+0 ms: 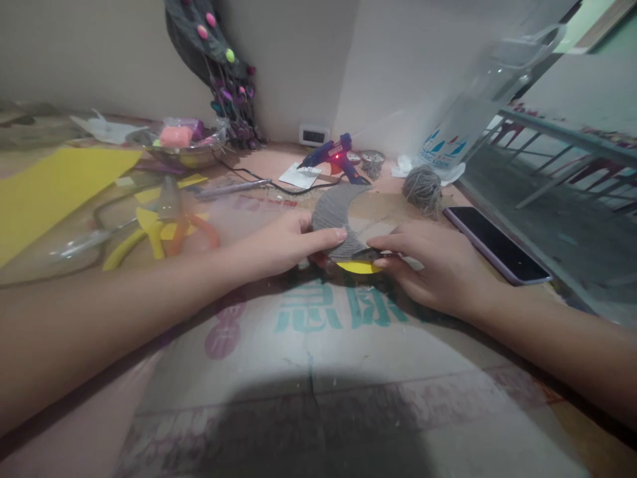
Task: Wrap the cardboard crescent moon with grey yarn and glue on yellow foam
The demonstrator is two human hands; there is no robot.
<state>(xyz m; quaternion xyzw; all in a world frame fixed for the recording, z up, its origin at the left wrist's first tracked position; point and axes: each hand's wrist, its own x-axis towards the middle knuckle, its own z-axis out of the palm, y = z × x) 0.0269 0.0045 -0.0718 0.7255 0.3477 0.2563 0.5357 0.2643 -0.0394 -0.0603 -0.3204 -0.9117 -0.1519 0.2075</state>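
Note:
A crescent shape (331,216) wrapped in grey yarn is held up over the printed sheet in the middle. My left hand (293,242) grips its left, outer side, thumb lying across the yarn. At its lower right end, my right hand (423,259) pinches the tip between thumb and fingers. A bare yellow part (358,267) shows along the bottom edge, beside my right fingertips. Behind the right hand sits a ball of grey yarn (423,190).
A blue glue gun (331,156) with a red light stands behind the crescent. Pliers (170,202) and yellow paper (64,186) lie left. On the right are a phone (495,244) and a clear bottle (462,119). A bowl (179,156) stands at the back left.

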